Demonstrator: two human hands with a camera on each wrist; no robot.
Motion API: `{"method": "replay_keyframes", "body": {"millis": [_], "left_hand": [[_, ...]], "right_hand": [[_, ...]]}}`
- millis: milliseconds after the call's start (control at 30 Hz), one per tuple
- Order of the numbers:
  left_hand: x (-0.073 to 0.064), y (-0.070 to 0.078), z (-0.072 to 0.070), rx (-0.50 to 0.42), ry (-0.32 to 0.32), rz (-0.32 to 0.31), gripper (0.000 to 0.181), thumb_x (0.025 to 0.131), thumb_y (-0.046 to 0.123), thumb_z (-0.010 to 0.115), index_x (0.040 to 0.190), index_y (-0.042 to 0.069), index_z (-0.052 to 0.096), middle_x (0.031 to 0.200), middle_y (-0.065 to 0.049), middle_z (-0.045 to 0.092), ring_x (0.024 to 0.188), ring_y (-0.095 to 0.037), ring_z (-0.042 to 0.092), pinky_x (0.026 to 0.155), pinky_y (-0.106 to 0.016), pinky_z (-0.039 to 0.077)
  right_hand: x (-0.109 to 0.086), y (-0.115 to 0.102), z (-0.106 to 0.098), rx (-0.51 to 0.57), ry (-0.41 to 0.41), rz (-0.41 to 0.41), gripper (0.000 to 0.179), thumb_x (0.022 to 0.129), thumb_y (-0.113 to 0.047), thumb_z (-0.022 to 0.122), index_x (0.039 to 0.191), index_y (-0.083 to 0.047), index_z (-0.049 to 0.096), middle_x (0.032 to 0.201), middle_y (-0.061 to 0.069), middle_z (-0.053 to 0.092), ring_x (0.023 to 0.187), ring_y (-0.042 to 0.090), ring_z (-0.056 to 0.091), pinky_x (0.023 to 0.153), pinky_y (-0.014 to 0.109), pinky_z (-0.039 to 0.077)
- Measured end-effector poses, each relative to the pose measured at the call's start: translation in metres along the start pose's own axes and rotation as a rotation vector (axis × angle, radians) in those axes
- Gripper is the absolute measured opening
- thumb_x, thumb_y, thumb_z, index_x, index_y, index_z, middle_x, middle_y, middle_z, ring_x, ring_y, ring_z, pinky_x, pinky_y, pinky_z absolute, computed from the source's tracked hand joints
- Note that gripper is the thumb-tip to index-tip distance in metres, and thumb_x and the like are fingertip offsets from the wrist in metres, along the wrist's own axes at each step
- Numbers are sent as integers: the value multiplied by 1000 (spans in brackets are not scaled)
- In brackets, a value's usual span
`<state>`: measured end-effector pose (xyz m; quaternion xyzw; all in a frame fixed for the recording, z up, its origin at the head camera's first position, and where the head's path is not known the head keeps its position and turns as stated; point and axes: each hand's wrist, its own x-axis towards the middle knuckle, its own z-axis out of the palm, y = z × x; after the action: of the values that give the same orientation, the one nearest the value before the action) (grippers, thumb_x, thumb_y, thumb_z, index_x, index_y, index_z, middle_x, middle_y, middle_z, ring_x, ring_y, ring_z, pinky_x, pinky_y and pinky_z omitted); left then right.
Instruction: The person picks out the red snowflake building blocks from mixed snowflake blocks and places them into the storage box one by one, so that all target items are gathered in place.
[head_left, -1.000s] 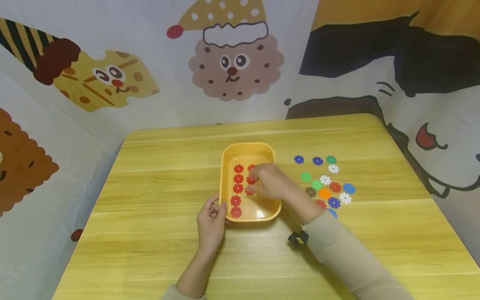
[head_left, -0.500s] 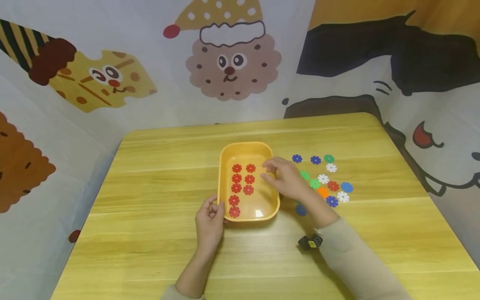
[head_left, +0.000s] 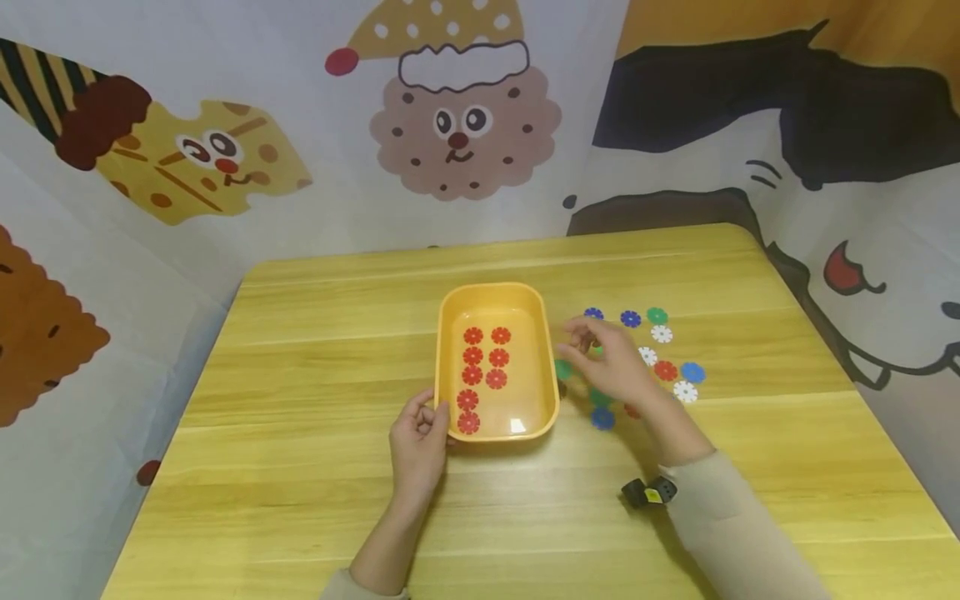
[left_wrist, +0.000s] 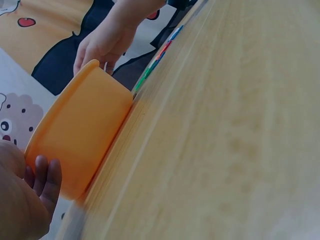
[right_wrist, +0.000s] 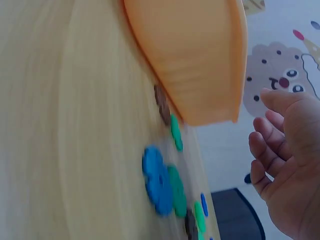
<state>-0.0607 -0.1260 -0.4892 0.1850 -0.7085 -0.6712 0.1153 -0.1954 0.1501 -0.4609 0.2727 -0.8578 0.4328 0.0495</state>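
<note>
A yellow plastic tray (head_left: 498, 429) sits on the table with two columns of red snowflake discs (head_left: 472, 356) lying flat inside. My left hand (head_left: 418, 442) holds the tray's near left corner, thumb at the rim and fingers against the outer wall. Beyond the tray's right wall, my right hand (head_left: 611, 362) hovers over loose discs, its fingers loosely bent with nothing between them. The right wrist view shows that same bare hand (right_wrist: 290, 155) above the table, beside a blue disc (right_wrist: 156, 180) and a green disc (right_wrist: 177, 190). Some discs are hidden beneath the hand.
Right of the tray, snowflake discs in several colours are scattered on the wooden table (head_left: 315, 467), among them a white disc (head_left: 686, 392), a red disc (head_left: 665, 371) and a light blue disc (head_left: 693, 372). A cartoon-printed cloth (head_left: 300, 50) hangs behind the table.
My right hand has drawn back from over the red discs, across the tray's right rim, to above the loose discs. My left hand has stayed on the tray.
</note>
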Motion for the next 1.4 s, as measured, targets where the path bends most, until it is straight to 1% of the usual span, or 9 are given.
{"method": "replay_keyframes", "body": {"millis": [200, 367, 500, 700, 900, 1000, 1133, 1267, 1400], "left_hand": [[-5, 16, 1, 6, 2, -24, 29, 97, 1, 64, 125, -6, 63, 82, -32, 60, 54, -12, 60, 52, -28, 62], [-11, 30, 1, 6, -13, 16, 28, 97, 0, 62, 124, -10, 61, 81, -32, 59, 55, -12, 60, 53, -29, 62], [-8, 25, 2, 6, -10, 4, 28, 97, 0, 63, 124, -8, 62, 81, -32, 60, 55, -12, 60, 53, -28, 62], [-5, 18, 2, 23, 7, -22, 29, 97, 1, 64, 125, -5, 63, 81, -30, 61, 55, -11, 60, 52, -26, 61], [-10, 30, 0, 14, -4, -4, 29, 97, 1, 63, 125, -8, 62, 81, -31, 61, 55, -13, 61, 54, -30, 63], [-7, 22, 0, 9, -6, -17, 29, 97, 2, 63, 125, -6, 62, 82, -32, 61, 55, -14, 61, 54, -32, 63], [-1, 8, 0, 14, -2, -9, 29, 98, 4, 64, 125, -4, 63, 81, -29, 61, 54, -13, 61, 53, -31, 63], [0, 3, -1, 2, -8, 26, 29, 97, 7, 66, 125, -2, 64, 79, -25, 62, 55, -14, 62, 53, -30, 62], [0, 2, -1, -13, -10, 24, 29, 97, 8, 67, 125, 0, 65, 79, -26, 61, 55, -15, 62, 53, -31, 62]], "right_hand": [[-10, 10, -15, -12, -1, 80, 32, 94, -14, 73, 120, 2, 63, 92, 4, 65, 85, 19, 59, 76, 37, 56], [-16, 21, -28, -61, -7, 85, 31, 94, -12, 73, 119, 4, 64, 94, 6, 66, 86, 21, 60, 78, 37, 55], [-21, 31, -38, -108, -14, 70, 31, 93, -11, 74, 119, 4, 65, 93, 6, 67, 83, 20, 61, 72, 32, 56], [-30, 43, -54, -133, -52, 136, 34, 98, -20, 69, 123, 3, 64, 96, 6, 67, 87, 20, 60, 72, 26, 55], [-36, 51, -64, -171, -64, 162, 31, 98, -19, 68, 121, 3, 65, 101, 12, 70, 90, 28, 66, 77, 39, 61], [-40, 53, -70, -184, -87, 203, 33, 100, -20, 66, 123, 4, 63, 106, 17, 69, 95, 34, 66, 83, 52, 61], [-44, 54, -80, -196, -129, 278, 38, 101, -23, 65, 126, 5, 61, 113, 23, 67, 102, 39, 64, 89, 59, 57], [-50, 59, -89, -225, -167, 317, 38, 99, -24, 68, 123, 5, 62, 113, 23, 67, 102, 39, 64, 89, 59, 56], [-56, 64, -96, -254, -205, 329, 36, 94, -28, 74, 115, 2, 67, 106, 16, 69, 93, 31, 64, 81, 48, 59]]}}
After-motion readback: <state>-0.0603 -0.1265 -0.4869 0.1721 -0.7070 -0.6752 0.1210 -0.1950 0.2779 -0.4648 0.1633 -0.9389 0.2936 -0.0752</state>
